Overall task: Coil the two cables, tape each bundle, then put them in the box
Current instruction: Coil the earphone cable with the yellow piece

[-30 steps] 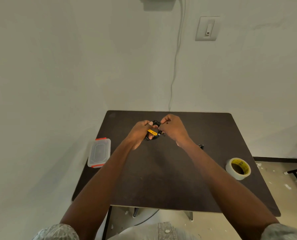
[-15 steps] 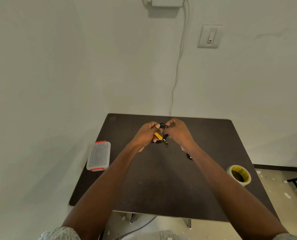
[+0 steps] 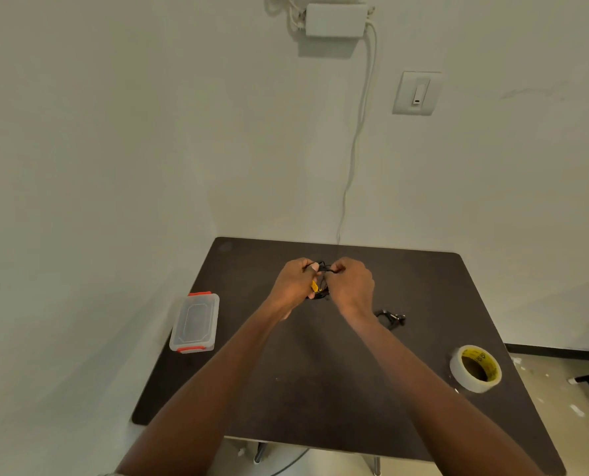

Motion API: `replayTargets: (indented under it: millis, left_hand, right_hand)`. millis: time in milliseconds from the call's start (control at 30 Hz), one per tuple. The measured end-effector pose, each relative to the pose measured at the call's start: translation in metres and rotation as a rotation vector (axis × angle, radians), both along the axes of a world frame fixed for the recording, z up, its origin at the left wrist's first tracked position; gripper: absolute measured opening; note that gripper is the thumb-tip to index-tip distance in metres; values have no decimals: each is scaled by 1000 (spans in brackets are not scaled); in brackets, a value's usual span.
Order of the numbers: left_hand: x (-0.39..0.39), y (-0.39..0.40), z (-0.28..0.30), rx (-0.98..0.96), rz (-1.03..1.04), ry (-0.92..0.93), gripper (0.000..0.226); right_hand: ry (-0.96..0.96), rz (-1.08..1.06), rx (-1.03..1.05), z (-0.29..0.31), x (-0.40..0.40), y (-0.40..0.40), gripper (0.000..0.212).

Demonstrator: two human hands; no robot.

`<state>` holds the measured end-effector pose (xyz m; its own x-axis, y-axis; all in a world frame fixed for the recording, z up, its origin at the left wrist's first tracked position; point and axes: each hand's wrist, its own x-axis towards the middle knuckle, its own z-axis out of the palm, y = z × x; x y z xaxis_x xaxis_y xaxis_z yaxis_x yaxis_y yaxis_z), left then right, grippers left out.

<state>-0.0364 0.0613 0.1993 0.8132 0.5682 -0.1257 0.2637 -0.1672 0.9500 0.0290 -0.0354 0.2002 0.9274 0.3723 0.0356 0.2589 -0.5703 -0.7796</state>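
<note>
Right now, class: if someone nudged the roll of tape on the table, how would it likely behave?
The roll of tape lies flat on the table, so it would probably slide, not roll. Its hollow core suggests it is light. Stood on edge, it would likely roll.

A black cable (image 3: 321, 282) with a yellow tag is bunched between both hands above the table's far middle, a second cable (image 3: 392, 318) lies right, the lidded clear box (image 3: 195, 322) left, the tape roll (image 3: 475, 368) near right.
</note>
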Motion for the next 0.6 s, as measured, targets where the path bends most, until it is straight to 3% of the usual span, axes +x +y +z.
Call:
replayTargets:
  millis: [167, 267, 600]
  left_hand:
    - [3, -4, -2, 11, 50, 21, 29]
    - [2, -1, 1, 8, -4, 47, 27]
    - [-2, 0, 1, 72, -54, 112, 25]
  right_hand:
    - [-7, 3, 42, -9, 0, 1, 26]
    - [-1, 46, 27, -10, 4, 1, 20]
    - [392, 65, 204, -11, 9, 5, 29]
